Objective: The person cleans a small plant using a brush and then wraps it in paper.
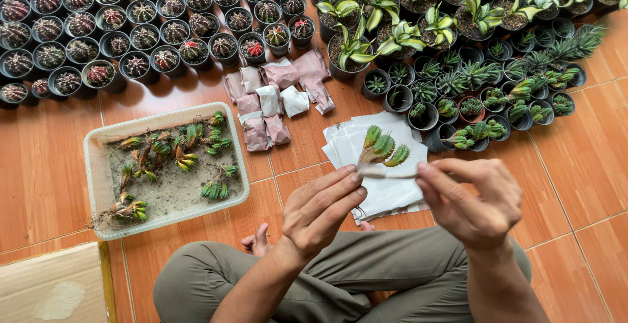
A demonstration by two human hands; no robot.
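Both the left hand [324, 208] and right hand [471, 198] pinch a wrapped green cactus cutting [383, 149] between fingertips.

There is only one view, from a camera worn on the head of a person who sits cross-legged on the floor [589, 159], and it looks steeply down and a little forward over the person's own knees. The hands [399, 205] are close under the lens, in the lower middle of the picture. Farther from the camera, the upper part shows the white tray [98, 141] on the left and rows of small black pots [118, 22] along the top edge.
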